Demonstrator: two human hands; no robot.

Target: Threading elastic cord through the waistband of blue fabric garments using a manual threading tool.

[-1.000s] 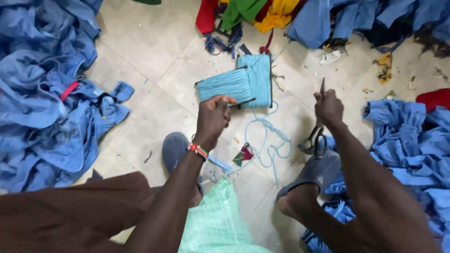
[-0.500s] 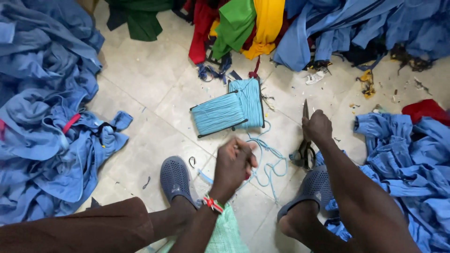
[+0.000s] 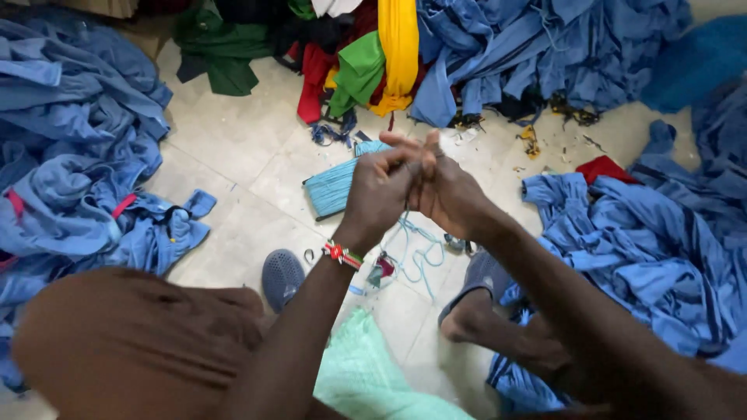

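Observation:
My left hand [image 3: 380, 194] and my right hand [image 3: 450, 194] meet in front of me, fingertips pinched together on a thin light blue cord [image 3: 414, 250]. The cord hangs from the fingers and loops on the tiled floor between my feet. A beaded bracelet [image 3: 343, 254] circles my left wrist. Just behind the hands on the floor lies a flat bundle of light blue cord [image 3: 331, 188], partly hidden by my left hand. A small dark object [image 3: 457, 244], possibly scissors, lies by my right foot.
Blue garments are heaped at the left [image 3: 74, 155] and the right [image 3: 638, 241]. Green, red and yellow cloth [image 3: 366, 62] is piled at the back. A grey shoe [image 3: 281, 276] is on my left foot, and mint-green fabric [image 3: 366, 373] lies on my lap.
My left hand rose from near the floor to meet my right hand. The right hand no longer holds the scissors. The view tilted up towards the back pile.

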